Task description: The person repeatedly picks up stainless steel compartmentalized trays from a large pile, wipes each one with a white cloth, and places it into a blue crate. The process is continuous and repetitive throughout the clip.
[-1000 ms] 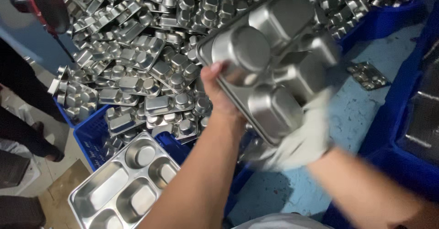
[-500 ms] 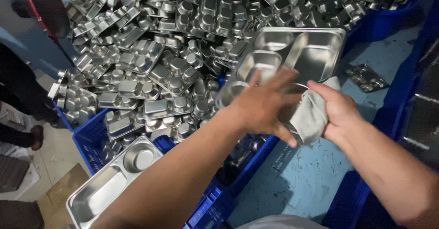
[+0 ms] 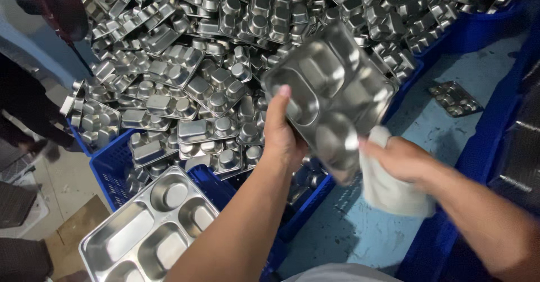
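Observation:
A steel compartment tray [image 3: 332,88] is held up in front of me, tilted, with its underside bumps facing me. My left hand [image 3: 281,130] grips its lower left edge. My right hand [image 3: 402,158] holds a pale cloth [image 3: 388,189] bunched against the tray's lower right corner. Behind the tray lies a big heap of the same steel trays [image 3: 214,51].
The heap sits in blue plastic crates [image 3: 118,166]. Another steel tray [image 3: 146,231] lies face up at the lower left. One tray [image 3: 454,98] rests alone on the blue surface at right. A person's dark legs [image 3: 22,113] stand at far left.
The tray has been turned over: its hollow side faced me half a second ago, now its underside does. My left hand moved from on top to the lower left edge.

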